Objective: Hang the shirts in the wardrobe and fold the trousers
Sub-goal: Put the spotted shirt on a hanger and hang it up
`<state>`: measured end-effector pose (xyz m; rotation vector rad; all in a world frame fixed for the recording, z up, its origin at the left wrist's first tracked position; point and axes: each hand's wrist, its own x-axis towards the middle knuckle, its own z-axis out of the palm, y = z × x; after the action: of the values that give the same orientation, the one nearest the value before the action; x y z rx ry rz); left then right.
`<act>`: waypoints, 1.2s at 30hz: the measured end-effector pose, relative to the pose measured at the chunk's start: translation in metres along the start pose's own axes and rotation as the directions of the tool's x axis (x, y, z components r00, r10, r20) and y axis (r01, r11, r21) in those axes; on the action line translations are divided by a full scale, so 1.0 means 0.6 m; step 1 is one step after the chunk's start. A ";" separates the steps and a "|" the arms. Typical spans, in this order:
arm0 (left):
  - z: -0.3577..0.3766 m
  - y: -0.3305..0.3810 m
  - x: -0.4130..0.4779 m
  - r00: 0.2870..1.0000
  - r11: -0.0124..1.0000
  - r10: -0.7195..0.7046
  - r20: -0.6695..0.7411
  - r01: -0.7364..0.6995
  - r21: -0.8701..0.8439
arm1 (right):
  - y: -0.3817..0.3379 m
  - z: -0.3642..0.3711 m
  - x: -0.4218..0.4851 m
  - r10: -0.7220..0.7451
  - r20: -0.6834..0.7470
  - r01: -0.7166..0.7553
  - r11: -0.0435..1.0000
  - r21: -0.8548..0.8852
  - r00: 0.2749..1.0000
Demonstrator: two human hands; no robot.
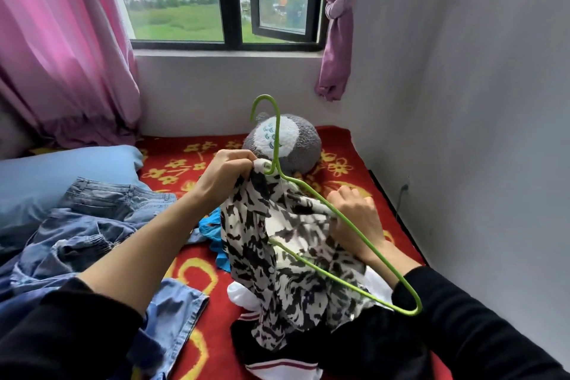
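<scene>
— Green wire, that hanger [276, 139]. Is it inside the black-and-white shirt [277, 256] yet?

— Only in part. One arm goes under the cloth, while the other arm and the bottom bar show bare on the right. The shirt is held up over the middle of the bed [342, 145], nearer its right edge, with the hem trailing down to the near edge.

— And the hands?

— The left hand [229, 176] has its grip pinched on the shirt's neck, at the foot of the hook. The right hand [354, 216] has its fingers curled and its grip closed on cloth beside the hanger's right arm. I cannot tell whether it also holds the wire.

— So nothing is hung?

— I judge not. No wardrobe is in view, and this shirt is not yet seated on both shoulders.

— What about the trousers?

— The jeans [92, 219] lie crumpled along the left edge, beside a blue pillow [61, 173], and they are plainly unfolded.

— Is anything else waiting?

— A turquoise garment [212, 234] lies just behind the shirt. A black garment with white and maroon bands [277, 358] lies at the near edge. A plush toy [293, 145] sits by the far edge. By my reckoning the task is in its early part, with the first hanging under way and the folding not begun.
</scene>
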<state>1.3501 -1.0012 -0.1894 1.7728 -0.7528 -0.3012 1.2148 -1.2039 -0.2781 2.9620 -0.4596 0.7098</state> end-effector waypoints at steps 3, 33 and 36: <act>-0.008 -0.008 0.003 0.997 1.000 -0.012 -0.082 0.011 -0.012 | 0.042 -0.006 0.006 0.258 0.173 -0.302 0.898 0.320 0.951; -0.064 -0.075 -0.023 0.953 0.834 0.164 -0.253 0.003 0.551 | 0.056 -0.041 0.054 0.289 0.539 -0.570 0.028 0.821 0.791; -0.079 -0.070 -0.019 0.944 0.742 0.233 -0.235 -0.017 0.670 | 0.063 -0.040 0.054 0.228 0.332 -0.400 0.612 0.682 0.915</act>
<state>1.3816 -0.9511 -0.2144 2.3484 -0.8038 0.3929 1.2203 -1.2457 -0.2423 3.8193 -0.9364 0.7430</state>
